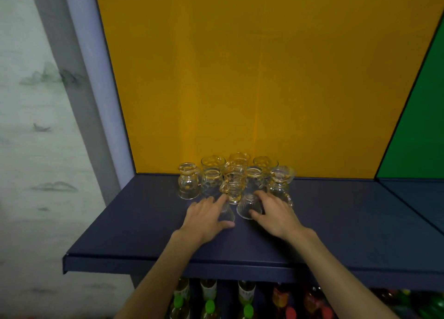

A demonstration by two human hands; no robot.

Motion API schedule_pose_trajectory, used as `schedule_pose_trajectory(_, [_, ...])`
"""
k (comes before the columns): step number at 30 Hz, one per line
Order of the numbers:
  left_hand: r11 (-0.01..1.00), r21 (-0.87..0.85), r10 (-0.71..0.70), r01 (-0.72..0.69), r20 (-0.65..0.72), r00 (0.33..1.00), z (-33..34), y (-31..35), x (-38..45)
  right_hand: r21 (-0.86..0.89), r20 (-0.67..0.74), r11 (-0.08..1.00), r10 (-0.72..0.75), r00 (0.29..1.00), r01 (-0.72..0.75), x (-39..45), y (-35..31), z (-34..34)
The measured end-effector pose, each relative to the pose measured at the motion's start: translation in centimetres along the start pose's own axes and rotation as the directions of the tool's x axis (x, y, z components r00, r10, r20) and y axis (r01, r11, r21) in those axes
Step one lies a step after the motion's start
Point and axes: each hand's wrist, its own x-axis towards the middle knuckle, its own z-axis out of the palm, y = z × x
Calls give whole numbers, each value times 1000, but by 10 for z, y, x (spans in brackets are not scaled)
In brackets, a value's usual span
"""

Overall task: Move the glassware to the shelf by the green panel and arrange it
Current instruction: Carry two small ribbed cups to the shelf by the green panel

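Glassware cluster (236, 178) at shelf (134, 225) back, two ribbed glasses (248, 208) in front, bottles (209, 299) below

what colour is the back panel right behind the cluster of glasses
Yellow-orange back panel, plain, clearest in the head view; the green panel sits further right.

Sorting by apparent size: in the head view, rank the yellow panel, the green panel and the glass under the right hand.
1. yellow panel
2. green panel, cut off by the frame edge
3. glass held by the right hand

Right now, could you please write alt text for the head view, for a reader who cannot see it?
Two bare hands each grip a clear ribbed glass, left hand and right hand, on a dark blue shelf before a cluster of glassware. A yellow panel stands behind, a green panel at right.
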Motion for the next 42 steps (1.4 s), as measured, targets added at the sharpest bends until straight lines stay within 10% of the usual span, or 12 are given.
schedule_pose_trajectory(8, [903, -429, -112, 2, -231, 967, 1, -8, -24, 208, -14, 967, 151, 988, -145, 4, -1, 12])
schedule_pose_trajectory(19, [325, -945, -367, 27, -100, 925, -3, -23, -18, 140, -27, 969, 211, 977, -205, 9, -8, 19])
schedule_pose_trajectory(42, [360, -933, -294, -28, -142, 945, -6, -2, -5, 522, -222, 842, 286, 932, -134, -18, -11, -24])
